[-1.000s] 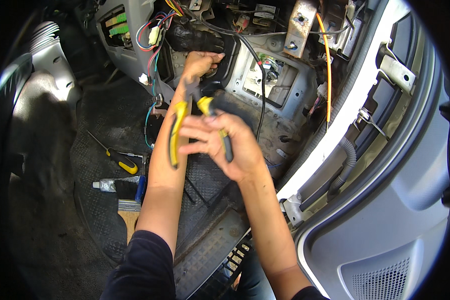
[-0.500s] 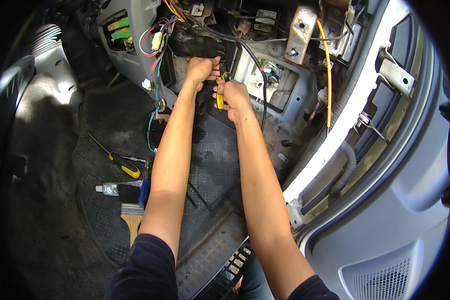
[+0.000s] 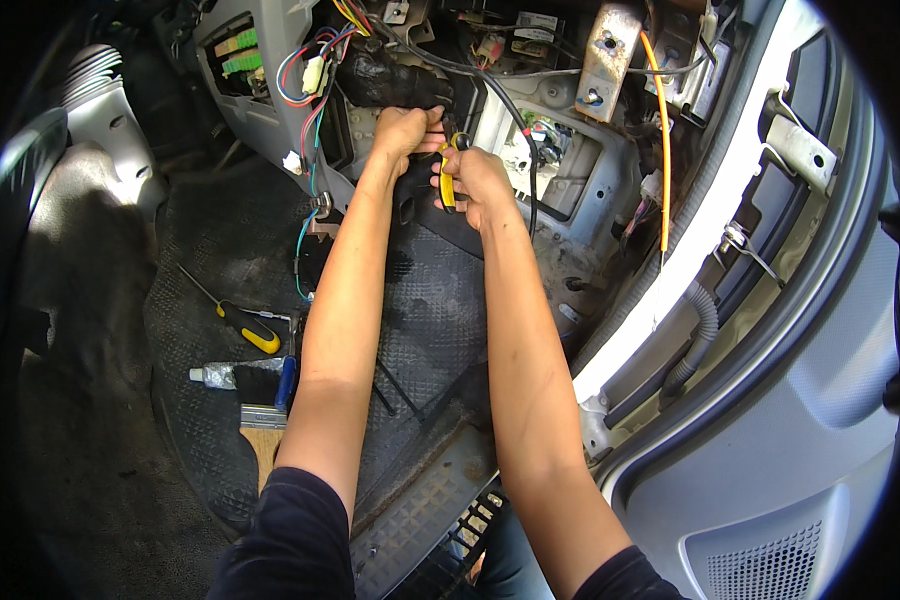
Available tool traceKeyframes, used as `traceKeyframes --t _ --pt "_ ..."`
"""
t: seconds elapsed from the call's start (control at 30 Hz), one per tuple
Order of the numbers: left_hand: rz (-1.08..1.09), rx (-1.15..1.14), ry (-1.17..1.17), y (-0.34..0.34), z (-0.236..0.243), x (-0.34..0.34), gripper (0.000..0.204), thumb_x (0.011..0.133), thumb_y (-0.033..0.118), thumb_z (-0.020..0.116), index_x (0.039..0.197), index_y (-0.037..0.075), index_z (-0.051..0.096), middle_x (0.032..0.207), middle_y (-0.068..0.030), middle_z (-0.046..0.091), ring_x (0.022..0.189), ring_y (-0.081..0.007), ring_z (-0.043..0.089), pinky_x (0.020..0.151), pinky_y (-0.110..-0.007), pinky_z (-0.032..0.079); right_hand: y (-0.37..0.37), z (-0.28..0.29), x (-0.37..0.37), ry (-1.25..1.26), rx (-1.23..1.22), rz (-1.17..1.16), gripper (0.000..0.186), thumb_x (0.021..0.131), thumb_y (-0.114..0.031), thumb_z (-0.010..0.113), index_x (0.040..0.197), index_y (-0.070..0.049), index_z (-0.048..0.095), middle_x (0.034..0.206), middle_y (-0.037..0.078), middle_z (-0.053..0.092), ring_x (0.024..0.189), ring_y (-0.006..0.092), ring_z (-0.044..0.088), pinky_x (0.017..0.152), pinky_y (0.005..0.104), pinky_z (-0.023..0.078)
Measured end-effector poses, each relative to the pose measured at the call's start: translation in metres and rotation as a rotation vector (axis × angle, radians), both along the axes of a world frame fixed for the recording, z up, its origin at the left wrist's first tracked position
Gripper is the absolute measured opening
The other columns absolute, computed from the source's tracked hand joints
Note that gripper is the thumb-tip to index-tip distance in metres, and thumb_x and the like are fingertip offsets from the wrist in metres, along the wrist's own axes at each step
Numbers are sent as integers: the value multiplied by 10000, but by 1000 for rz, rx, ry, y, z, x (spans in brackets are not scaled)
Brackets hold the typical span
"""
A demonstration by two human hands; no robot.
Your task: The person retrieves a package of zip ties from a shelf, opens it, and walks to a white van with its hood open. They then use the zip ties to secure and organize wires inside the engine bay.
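Both my hands reach under the dashboard of a vehicle. My right hand (image 3: 484, 181) is closed around a pair of pliers (image 3: 447, 188) with yellow and black handles, its dark jaws pointing up and away from me. Just left of the jaws is my left hand (image 3: 402, 131), its fingers drawn together near the jaws. Whatever lies between those fingers is too dark and small to make out. Beyond my left hand hangs a black, crumpled-looking mass (image 3: 395, 82). A square opening in the metal panel (image 3: 560, 165) lies right of my right hand.
A coloured wire bundle with a white connector (image 3: 314, 75) hangs at left. On the rubber mat lie a screwdriver (image 3: 250, 328), a brush (image 3: 262, 440) and a crumpled tube (image 3: 222, 375). An orange cable (image 3: 662, 150), black cable (image 3: 533, 165) and rusty bracket (image 3: 606, 65) hang at right.
My right hand has shifted slightly right and up with the pliers. My left hand stays in nearly the same place, its fingers still together beside the jaws.
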State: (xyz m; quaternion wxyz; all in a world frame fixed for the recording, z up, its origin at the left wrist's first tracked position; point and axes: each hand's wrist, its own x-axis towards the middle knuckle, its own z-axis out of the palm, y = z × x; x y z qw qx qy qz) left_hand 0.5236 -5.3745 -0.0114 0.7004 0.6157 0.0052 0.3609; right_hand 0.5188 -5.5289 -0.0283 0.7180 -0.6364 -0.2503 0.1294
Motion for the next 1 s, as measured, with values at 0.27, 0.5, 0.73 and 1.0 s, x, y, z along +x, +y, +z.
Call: traceKeyframes --t 0.27,0.5,0.73,1.0 --pt "2 25 17 4 -1 6 241 907 182 700 926 -58 710 877 -134 706 705 -192 670 685 -298 583 7 1 9 84 -67 17 276 958 -306 607 1064 -54 573 852 110 640 661 200 612 590 355 508" --pt "12 -18 -14 4 -4 9 257 891 172 699 845 -81 702 813 -134 697 662 -197 663 612 -295 565 23 -10 11 3 -34 -107 414 959 -403 658 859 -8 581 677 78 573 460 167 498 377 338 381" --pt "29 16 54 4 -2 2 247 897 150 628 864 -85 697 804 -141 708 644 -217 684 600 -302 567 27 -20 10 -291 -288 -420 472 910 -392 706 829 70 651 781 189 639 623 281 604 525 403 452" --pt "-100 30 3 2 3 -9 232 870 211 656 899 -11 717 781 -91 699 591 -159 633 570 -271 532 -18 -59 -54 -454 -427 -556 480 871 -363 713 1041 79 635 1064 293 676 1031 449 649 922 469 503"
